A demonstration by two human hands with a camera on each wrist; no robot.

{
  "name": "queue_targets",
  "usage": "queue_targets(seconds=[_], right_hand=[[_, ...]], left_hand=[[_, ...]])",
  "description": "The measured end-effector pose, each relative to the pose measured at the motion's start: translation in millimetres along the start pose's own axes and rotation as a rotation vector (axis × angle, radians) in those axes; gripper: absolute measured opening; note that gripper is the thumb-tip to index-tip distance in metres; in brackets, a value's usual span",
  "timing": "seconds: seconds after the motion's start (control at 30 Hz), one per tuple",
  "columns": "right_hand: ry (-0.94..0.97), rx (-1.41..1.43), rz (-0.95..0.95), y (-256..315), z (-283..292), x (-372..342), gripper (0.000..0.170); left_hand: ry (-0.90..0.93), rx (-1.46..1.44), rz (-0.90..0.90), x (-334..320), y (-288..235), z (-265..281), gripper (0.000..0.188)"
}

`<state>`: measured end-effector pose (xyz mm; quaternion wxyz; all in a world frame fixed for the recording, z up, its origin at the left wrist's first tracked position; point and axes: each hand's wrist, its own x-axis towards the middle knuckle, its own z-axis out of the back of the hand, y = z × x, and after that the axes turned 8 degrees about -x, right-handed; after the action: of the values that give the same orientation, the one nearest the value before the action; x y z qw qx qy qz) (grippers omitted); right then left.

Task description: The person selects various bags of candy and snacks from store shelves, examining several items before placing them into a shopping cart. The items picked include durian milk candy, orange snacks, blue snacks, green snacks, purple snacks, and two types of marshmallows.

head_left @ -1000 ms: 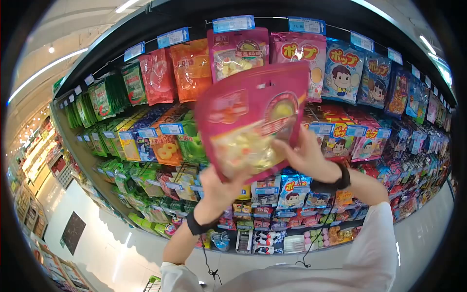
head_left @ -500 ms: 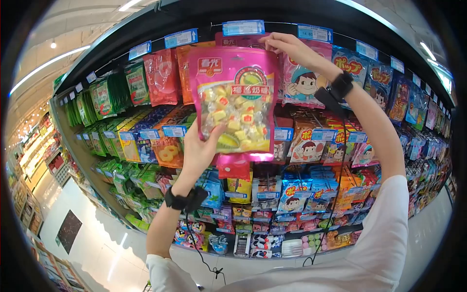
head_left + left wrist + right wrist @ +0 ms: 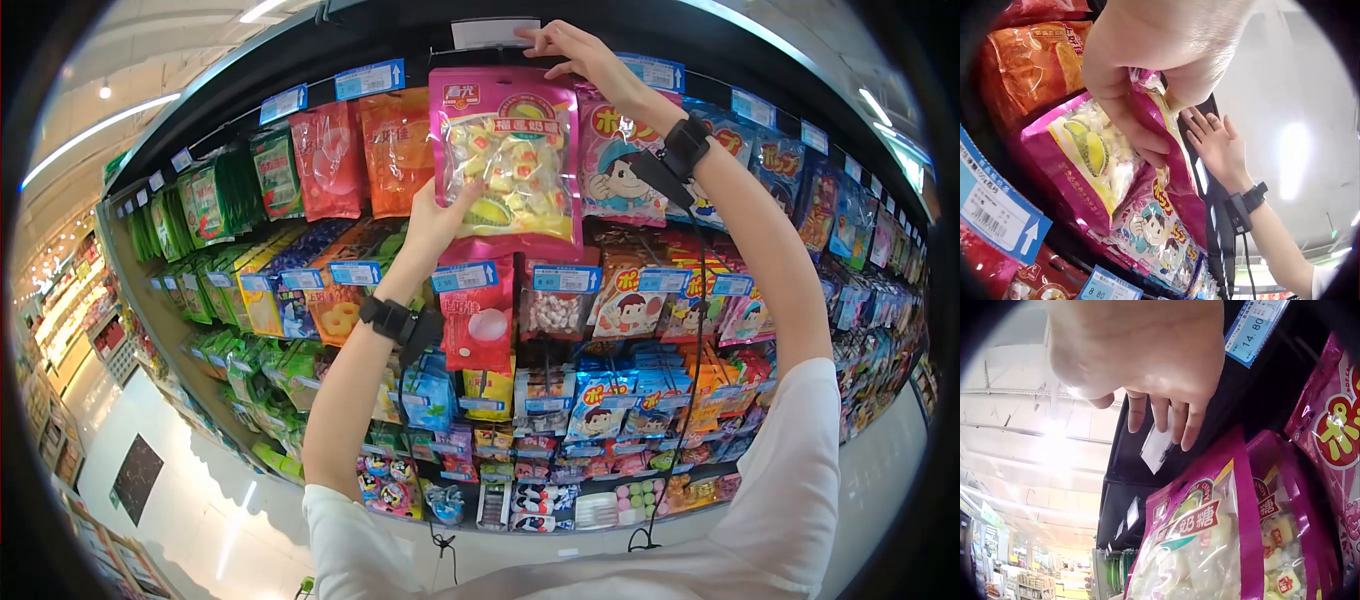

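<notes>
My left hand (image 3: 437, 225) pinches the lower left edge of a magenta candy bag (image 3: 515, 165), thumb across its front. The bag is upright against the top row, below a tilted-up price tag (image 3: 492, 33) that shows a whitish face. My right hand (image 3: 590, 65) is above the bag's top right corner with loosely extended fingers close to the tag; contact is unclear. In the right wrist view, the fingers of the right hand (image 3: 1141, 369) hang over the tag (image 3: 1157, 447), and a matching bag (image 3: 1282, 531) is behind the front bag (image 3: 1194, 537).
Orange bags (image 3: 397, 150) hang on the left and pink character bags (image 3: 625, 160) on the right. Lower rows hold more packets, including a red bag (image 3: 478, 325) under a blue tag (image 3: 465, 277). Cords dangle from both wrist straps.
The magenta bag has gone from tilted between both hands to upright and further up against the rack. My right hand has let go and risen to the tag, which has swung up from its blue face.
</notes>
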<state>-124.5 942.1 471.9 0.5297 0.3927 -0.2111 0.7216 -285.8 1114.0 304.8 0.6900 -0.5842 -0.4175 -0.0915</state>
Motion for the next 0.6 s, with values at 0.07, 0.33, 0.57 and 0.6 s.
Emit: queue_targets(seconds=[0.07,0.33,0.57,0.6], right_hand=[[0.017,-0.007,-0.005,-2.5,3.9,3.0,0.038],[-0.005,-0.025,-0.034,-1.0,1.6,0.8,0.042],[0.027,-0.097,0.007,-6.8,1.5,5.2,0.047],[0.004,-0.076,0.015,-6.6,-0.3,4.9,0.046]], left_hand=[[-0.031,-0.057,0.048,8.5,-1.9,-3.1,0.04],[-0.016,-0.027,0.044,32.3,10.1,-2.0,0.043],[-0.044,-0.004,0.119,36.0,8.1,1.4,0.046],[-0.045,-0.004,0.122,36.2,9.4,2.5,0.046]])
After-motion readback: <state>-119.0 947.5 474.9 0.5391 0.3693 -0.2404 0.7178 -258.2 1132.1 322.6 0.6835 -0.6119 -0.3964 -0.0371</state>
